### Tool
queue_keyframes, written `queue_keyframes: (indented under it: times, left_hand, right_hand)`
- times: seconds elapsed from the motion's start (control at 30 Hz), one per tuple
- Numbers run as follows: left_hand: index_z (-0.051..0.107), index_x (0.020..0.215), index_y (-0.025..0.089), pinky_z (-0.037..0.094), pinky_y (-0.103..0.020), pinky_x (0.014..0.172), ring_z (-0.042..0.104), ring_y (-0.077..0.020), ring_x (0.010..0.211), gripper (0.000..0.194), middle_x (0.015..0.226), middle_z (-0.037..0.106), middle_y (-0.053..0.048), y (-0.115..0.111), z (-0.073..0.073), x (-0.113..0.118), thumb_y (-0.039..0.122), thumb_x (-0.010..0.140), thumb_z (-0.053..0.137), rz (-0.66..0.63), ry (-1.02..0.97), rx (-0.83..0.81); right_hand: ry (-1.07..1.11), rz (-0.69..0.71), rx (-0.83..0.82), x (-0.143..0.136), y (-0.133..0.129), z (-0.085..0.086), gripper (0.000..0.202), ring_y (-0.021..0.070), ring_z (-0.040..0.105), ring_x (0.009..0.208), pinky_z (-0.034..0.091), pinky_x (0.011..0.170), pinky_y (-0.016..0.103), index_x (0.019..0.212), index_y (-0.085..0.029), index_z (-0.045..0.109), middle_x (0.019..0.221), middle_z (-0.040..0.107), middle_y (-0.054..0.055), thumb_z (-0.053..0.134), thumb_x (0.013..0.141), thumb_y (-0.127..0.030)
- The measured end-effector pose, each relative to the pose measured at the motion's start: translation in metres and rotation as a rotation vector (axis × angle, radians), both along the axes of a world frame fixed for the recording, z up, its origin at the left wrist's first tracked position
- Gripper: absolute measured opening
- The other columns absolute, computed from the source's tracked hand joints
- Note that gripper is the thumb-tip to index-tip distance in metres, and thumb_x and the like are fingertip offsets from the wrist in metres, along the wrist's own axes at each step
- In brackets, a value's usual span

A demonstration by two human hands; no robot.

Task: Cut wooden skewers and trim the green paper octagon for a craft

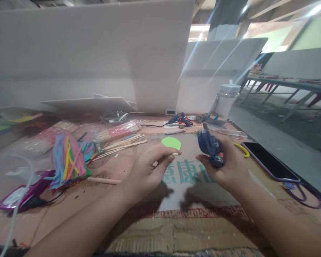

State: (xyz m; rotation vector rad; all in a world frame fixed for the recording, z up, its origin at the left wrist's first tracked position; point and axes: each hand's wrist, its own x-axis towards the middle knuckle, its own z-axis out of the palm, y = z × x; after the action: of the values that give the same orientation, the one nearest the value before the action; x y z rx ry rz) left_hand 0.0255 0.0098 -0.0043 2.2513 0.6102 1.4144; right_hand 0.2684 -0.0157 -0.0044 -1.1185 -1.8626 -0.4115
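My left hand (152,166) is over the middle of the cardboard mat (149,232), thumb and forefinger pinched together; what they hold, if anything, is too small to make out. Just beyond its fingertips lies a bright green many-sided paper piece (171,142). To the right, my right hand (228,166) is closed around a dark blue hand tool (210,146), raised above the mat; motion blur hides its exact kind. A gap separates the two hands.
At left are colourful pipe cleaners (69,160), wooden sticks (123,145) and a purple packet (26,192). A blue glue gun (180,119) and a pen (175,132) lie at the back. Rightward are a clear bottle (226,101), a yellow ring-shaped handle (242,150) and a phone (270,160).
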Motion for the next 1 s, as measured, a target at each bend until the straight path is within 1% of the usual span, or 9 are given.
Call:
queue_keyframes:
  times: [0.07, 0.13, 0.27, 0.37, 0.5, 0.6, 0.73, 0.83, 1.0]
  left_hand:
    - [0.070, 0.105, 0.022, 0.053, -0.030, 0.080, 0.068, -0.0165, 0.092, 0.016, 0.100, 0.075, -0.005, 0.000, 0.001, 0.000, 0.021, 0.100, 0.055, 0.003, -0.029, -0.057]
    - [0.071, 0.106, 0.023, 0.053, -0.030, 0.079, 0.067, -0.0166, 0.091, 0.019, 0.101, 0.074, -0.005, 0.000, 0.001, 0.001, 0.025, 0.102, 0.053, 0.006, -0.043, -0.105]
    - [0.071, 0.101, 0.022, 0.052, -0.031, 0.079, 0.066, -0.0163, 0.089, 0.018, 0.098, 0.073, -0.005, 0.001, 0.001, 0.001, 0.028, 0.102, 0.053, -0.001, -0.048, -0.144]
    - [0.070, 0.103, 0.022, 0.051, -0.031, 0.083, 0.066, -0.0166, 0.091, 0.014, 0.096, 0.072, -0.004, 0.002, -0.002, 0.001, 0.025, 0.101, 0.056, -0.030, -0.046, -0.119]
    - [0.068, 0.101, 0.022, 0.051, -0.031, 0.085, 0.066, -0.0164, 0.094, 0.010, 0.100, 0.073, -0.004, 0.003, -0.006, 0.000, 0.018, 0.098, 0.059, -0.016, -0.049, -0.086]
    - [0.068, 0.103, 0.023, 0.051, -0.031, 0.086, 0.066, -0.0166, 0.096, 0.013, 0.102, 0.073, -0.004, 0.004, -0.007, 0.000, 0.016, 0.097, 0.060, -0.037, -0.072, -0.052]
    - [0.069, 0.103, 0.023, 0.051, -0.029, 0.083, 0.066, -0.0153, 0.092, 0.018, 0.097, 0.072, -0.003, 0.004, -0.006, 0.000, 0.011, 0.095, 0.059, -0.079, -0.081, -0.015]
    - [0.071, 0.099, 0.021, 0.051, -0.028, 0.081, 0.066, -0.0153, 0.089, 0.018, 0.094, 0.071, -0.004, 0.002, -0.004, 0.000, 0.008, 0.094, 0.059, -0.073, -0.053, -0.020]
    - [0.073, 0.103, 0.020, 0.052, -0.027, 0.081, 0.066, -0.0151, 0.090, 0.021, 0.096, 0.072, -0.005, 0.002, -0.003, 0.000, 0.008, 0.095, 0.059, -0.095, -0.043, -0.030]
  right_hand:
    - [0.015, -0.001, -0.014, 0.003, 0.006, -0.003, 0.046, 0.0305, 0.069, 0.096, 0.055, 0.079, 0.042, 0.125, -0.023, 0.054, 0.110, 0.070, 0.010, 0.071, 0.084, -0.035]
    - [0.004, 0.032, -0.051, 0.005, 0.009, -0.006, 0.044, 0.0303, 0.069, 0.098, 0.054, 0.081, 0.042, 0.123, -0.023, 0.054, 0.109, 0.070, 0.010, 0.071, 0.084, -0.035]
    - [-0.065, 0.084, -0.108, 0.002, 0.006, -0.008, 0.045, 0.0294, 0.066, 0.099, 0.053, 0.083, 0.042, 0.123, -0.022, 0.052, 0.109, 0.067, 0.010, 0.070, 0.082, -0.028]
    - [-0.150, 0.090, -0.087, -0.004, 0.001, -0.006, 0.050, 0.0305, 0.064, 0.099, 0.052, 0.083, 0.043, 0.126, -0.020, 0.050, 0.110, 0.066, 0.012, 0.066, 0.079, -0.024]
    - [-0.247, 0.066, -0.036, -0.009, -0.002, -0.006, 0.051, 0.0313, 0.063, 0.094, 0.051, 0.079, 0.044, 0.127, -0.018, 0.050, 0.107, 0.065, 0.014, 0.063, 0.078, -0.025]
    - [-0.253, 0.056, -0.052, -0.010, -0.001, -0.008, 0.051, 0.0308, 0.063, 0.092, 0.051, 0.078, 0.043, 0.127, -0.017, 0.050, 0.107, 0.065, 0.014, 0.062, 0.077, -0.024]
    - [-0.261, 0.059, -0.049, -0.009, -0.001, -0.008, 0.049, 0.0297, 0.063, 0.090, 0.050, 0.076, 0.041, 0.126, -0.016, 0.051, 0.105, 0.066, 0.014, 0.061, 0.078, -0.022]
    - [-0.265, 0.067, -0.028, -0.008, -0.002, -0.007, 0.045, 0.0282, 0.063, 0.087, 0.049, 0.072, 0.038, 0.123, -0.016, 0.052, 0.101, 0.067, 0.013, 0.061, 0.079, -0.022]
    - [-0.283, 0.058, -0.003, -0.005, -0.005, -0.006, 0.041, 0.0255, 0.062, 0.081, 0.047, 0.069, 0.036, 0.121, -0.018, 0.053, 0.096, 0.067, 0.010, 0.060, 0.080, -0.020]
